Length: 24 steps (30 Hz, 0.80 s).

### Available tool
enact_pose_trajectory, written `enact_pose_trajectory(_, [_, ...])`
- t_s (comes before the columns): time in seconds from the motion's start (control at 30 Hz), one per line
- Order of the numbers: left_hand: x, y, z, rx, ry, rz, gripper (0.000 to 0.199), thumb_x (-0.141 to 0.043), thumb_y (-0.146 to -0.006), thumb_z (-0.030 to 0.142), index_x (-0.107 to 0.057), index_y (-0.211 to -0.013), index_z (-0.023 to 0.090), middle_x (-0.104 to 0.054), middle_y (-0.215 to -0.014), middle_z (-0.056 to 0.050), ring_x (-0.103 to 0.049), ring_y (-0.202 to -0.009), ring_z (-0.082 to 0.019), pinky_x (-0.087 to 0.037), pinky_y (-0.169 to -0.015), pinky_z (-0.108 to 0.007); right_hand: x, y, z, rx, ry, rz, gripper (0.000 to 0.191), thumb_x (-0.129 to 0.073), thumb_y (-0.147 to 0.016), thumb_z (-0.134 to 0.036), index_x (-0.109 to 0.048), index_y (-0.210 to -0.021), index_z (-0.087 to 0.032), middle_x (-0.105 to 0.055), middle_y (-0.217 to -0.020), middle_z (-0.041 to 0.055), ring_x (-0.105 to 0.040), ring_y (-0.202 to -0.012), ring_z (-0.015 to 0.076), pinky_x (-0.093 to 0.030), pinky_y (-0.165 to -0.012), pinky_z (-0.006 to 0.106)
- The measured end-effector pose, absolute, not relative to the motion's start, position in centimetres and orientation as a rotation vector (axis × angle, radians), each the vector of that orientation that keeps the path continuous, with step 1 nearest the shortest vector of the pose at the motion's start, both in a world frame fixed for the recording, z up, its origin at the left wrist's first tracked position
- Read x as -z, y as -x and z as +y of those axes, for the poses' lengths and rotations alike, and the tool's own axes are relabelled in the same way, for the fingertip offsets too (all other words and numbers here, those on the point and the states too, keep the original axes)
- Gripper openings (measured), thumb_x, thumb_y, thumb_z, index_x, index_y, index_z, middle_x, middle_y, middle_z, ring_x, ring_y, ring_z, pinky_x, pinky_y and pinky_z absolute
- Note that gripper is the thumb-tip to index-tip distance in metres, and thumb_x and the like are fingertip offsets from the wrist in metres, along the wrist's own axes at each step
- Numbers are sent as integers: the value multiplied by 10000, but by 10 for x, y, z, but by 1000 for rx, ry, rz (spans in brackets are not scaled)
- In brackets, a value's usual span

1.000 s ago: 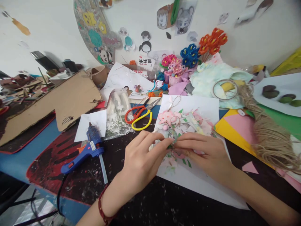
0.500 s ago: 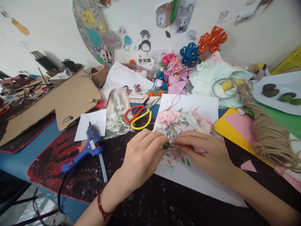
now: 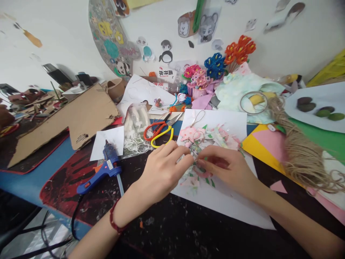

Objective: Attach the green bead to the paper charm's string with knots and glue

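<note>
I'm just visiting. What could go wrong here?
The glue gun lies near the left forearm; if hot, it could burn someone reaching across. Its black cord runs over the edge of the table, so a snag might drag the gun. Around the left hand and right hand, scraps lie on a white sheet; a careless brush could scatter them.

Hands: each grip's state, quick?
Left hand: curled, underside hidden; grip can't be told.
Right hand: curled by the scraps; whether holding anything can't be told.
</note>
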State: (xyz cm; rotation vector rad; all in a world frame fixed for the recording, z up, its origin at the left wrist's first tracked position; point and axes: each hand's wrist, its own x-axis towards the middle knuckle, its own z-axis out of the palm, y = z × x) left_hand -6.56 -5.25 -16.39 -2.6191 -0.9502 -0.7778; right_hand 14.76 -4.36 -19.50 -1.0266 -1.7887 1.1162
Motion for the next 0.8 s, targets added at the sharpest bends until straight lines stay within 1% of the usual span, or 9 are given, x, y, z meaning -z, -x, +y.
enact_pose_trajectory(0.07, [160,64,-50,718,2610,-895,164,-494,-988,81,-590,-883,163,-713,-909,-47,-519,-743,-163,-435,-654,-291,195,-147,-43,-1130,1027,-1779,186,-665,-915,-401,-715,-888,-224,-689,-836,8,-598,-675,123,-489,-565,247])
enact_pose_trajectory(0.2, [151,62,-47,604,2583,-796,245,-430,-1017,88,-590,-845,158,-696,-813,-43,-540,-725,-175,-401,-607,-304,194,-147,-41,-1084,1025,-1818,167,-653,-925,-359,-703,-860,-214,-665,-783,-5,-559,-634,105,-441,-535,235])
enact_pose_trajectory(0.47, [147,62,-44,543,2577,-754,265,-417,-1037,111,-580,-834,161,-698,-801,-34,-576,-729,-167,-408,-597,-306,198,-149,-40,-1192,1010,-1758,202,-659,-923,-404,-695,-870,-213,-649,-819,10,-581,-680,120,-479,-549,239])
enact_pose_trajectory(0.6, [149,62,-44,541,2554,-754,263,-428,-1031,108,-569,-817,167,-690,-781,-30,-554,-686,-160,-393,-578,-310,200,-149,-39,-1269,979,-1726,215,-649,-927,-418,-685,-879,-212,-633,-838,15,-591,-699,131,-499,-557,253])
enact_pose_trajectory(0.8, [152,60,-43,554,2529,-735,257,-448,-1018,99,-565,-800,169,-691,-773,-28,-563,-678,-161,-380,-558,-321,199,-148,-39,-1179,1014,-1805,214,-633,-940,-405,-688,-865,-212,-626,-826,13,-576,-708,131,-442,-561,267])
